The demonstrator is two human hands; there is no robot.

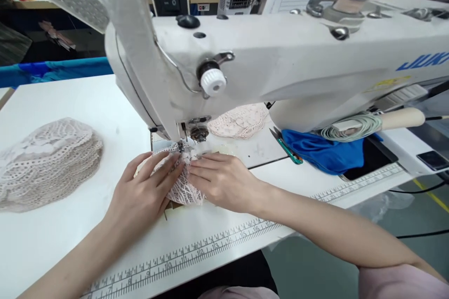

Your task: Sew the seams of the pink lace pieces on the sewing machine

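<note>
A piece of pale pink lace (185, 186) lies under the presser foot (181, 146) of a white sewing machine (266, 56). My left hand (145, 191) rests on the lace's left part, fingers stretched out towards the foot. From the right, my right hand (224, 181) lies on the same lace with its fingers extended flat. The fingertips of both hands are close together just in front of the needle area. Both thumbs are mostly hidden.
Stacked lace pieces (52, 163) lie at the left. More pink lace (240, 121) sits behind the needle. To the right are thread snips (286, 147), blue cloth (324, 152), a coiled tape (351, 127) and a dark phone-like slab (377, 159). A printed ruler (196, 257) follows the table's front edge.
</note>
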